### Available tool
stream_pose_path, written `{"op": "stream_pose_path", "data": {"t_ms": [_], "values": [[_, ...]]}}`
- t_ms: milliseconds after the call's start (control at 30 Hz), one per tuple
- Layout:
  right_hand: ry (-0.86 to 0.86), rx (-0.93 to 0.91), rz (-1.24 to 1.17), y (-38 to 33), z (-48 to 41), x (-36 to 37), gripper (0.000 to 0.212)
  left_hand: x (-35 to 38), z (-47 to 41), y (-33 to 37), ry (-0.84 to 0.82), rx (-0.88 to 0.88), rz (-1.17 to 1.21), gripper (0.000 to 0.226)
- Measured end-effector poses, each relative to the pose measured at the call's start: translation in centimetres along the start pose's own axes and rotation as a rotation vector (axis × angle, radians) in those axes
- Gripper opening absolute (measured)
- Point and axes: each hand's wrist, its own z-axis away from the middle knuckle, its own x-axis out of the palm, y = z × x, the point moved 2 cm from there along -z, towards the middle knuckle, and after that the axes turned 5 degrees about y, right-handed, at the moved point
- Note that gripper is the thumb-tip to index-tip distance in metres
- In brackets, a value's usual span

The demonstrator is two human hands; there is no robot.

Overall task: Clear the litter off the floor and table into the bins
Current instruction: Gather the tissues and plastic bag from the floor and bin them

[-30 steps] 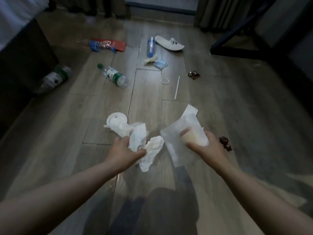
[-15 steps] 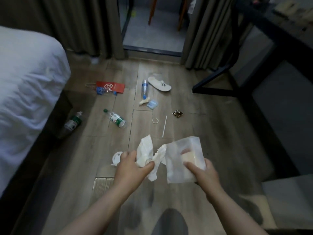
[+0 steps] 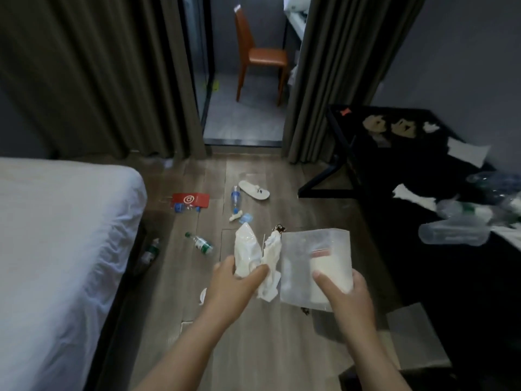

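Over the floor [image 3: 174,277], left grip [image 3: 228,289] clutches tissues [image 3: 248,258], right grip [image 3: 346,300] the bag [image 3: 313,249].

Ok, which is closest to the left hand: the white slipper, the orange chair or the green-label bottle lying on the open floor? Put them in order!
1. Green-label bottle, just up and left of the left hand.
2. White slipper, farther ahead, slightly right.
3. Orange chair, far back, top centre.

Crumpled white tissues [image 3: 248,256] and a frosted plastic bag [image 3: 313,249] held above the floor [image 3: 310,176], where a green-labelled bottle [image 3: 200,244] and red packet [image 3: 191,199] lie flat; clear bottles [image 3: 454,235] and paper scraps [image 3: 411,197] litter the black table [image 3: 417,165] along its edge.
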Motion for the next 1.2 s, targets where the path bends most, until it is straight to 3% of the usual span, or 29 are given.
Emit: {"op": "stream_pose_path", "data": {"t_ms": [133,300,433,733,1000,1200], "values": [[0.037,-0.09,-0.073,-7.1,2.5,-5.1,0.029,-0.9,3.7,7.7,-0.007,0.053,0.067,0.044],[0.075,-0.201,-0.199,-14.9,2.8,-10.3,0.05,-0.9,7.3,15.2,-0.012,0.166,0.185,0.017],[0.106,-0.283,-0.297,-18.3,3.1,-14.1,0.059,0.1,9.5,19.2,-0.049,0.206,0.308,0.028],[0.249,-0.327,-0.431,-18.9,4.6,-23.5,0.056,4.8,14.0,25.7,-0.164,0.37,0.34,0.027],[0.562,-0.296,-0.396,-16.5,8.2,-31.8,0.053,11.2,17.0,28.6,-0.443,0.429,0.316,0.036],[0.966,-0.186,-0.299,-13.3,15.7,-36.4,0.054,16.3,20.6,28.7,-0.809,0.483,0.207,0.047]]}}
